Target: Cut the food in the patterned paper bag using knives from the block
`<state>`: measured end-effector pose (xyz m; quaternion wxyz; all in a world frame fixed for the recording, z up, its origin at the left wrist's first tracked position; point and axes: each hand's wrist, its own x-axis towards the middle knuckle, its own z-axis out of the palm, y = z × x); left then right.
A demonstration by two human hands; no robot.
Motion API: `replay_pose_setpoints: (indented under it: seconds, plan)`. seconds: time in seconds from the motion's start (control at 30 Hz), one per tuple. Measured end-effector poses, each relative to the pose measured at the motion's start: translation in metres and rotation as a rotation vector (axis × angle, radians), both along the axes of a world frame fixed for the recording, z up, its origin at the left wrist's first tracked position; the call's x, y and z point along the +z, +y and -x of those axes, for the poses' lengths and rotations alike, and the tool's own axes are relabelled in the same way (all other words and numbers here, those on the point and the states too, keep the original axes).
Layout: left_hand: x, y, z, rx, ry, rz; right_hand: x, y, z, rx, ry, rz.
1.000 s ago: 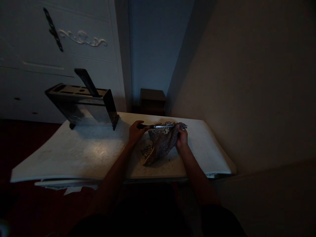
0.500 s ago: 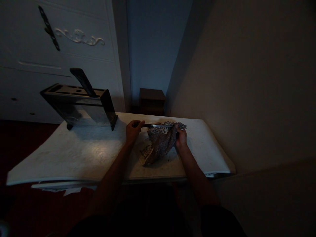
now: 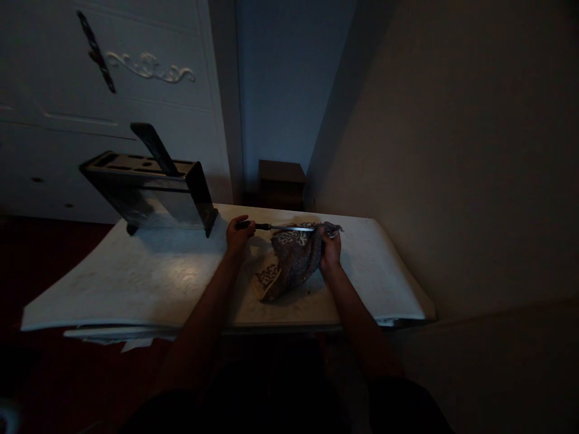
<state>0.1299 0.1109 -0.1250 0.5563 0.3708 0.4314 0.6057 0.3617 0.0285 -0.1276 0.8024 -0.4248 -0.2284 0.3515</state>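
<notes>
Resting on the white counter (image 3: 136, 283), a soft, floppy cloth (image 3: 289, 262) is bunched in the right hand (image 3: 331, 253) fingers, wrapped round a knife (image 3: 289, 228) blade. Left hand (image 3: 237, 235) fingers clamp the handle. The thin blade looks hard and sharp; the handle seems safest.

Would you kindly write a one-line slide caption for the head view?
Left hand grips a knife while the right hand pinches a patterned cloth around its blade, beside a knife block.
</notes>
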Motion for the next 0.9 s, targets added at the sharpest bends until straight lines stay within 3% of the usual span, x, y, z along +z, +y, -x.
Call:
replay_pose_setpoints:
  seconds: [0.23,0.37,0.5,0.73,0.9]
  plan:
    - [0.005,-0.004,-0.002,0.068,0.143,-0.052,-0.001,0.000,-0.004,-0.034,0.001,0.027]
    - [0.008,-0.007,-0.002,0.087,0.264,0.013,-0.002,-0.001,-0.006,-0.039,-0.031,0.011]
    - [0.005,-0.007,-0.003,0.089,0.248,0.051,-0.002,-0.001,-0.005,-0.041,-0.036,0.002]
    - [-0.006,-0.002,-0.004,0.029,0.118,-0.086,-0.006,0.003,-0.008,-0.059,0.023,0.010]
    - [-0.008,-0.003,-0.004,-0.082,0.170,-0.227,-0.010,0.004,-0.011,-0.036,0.040,0.009]
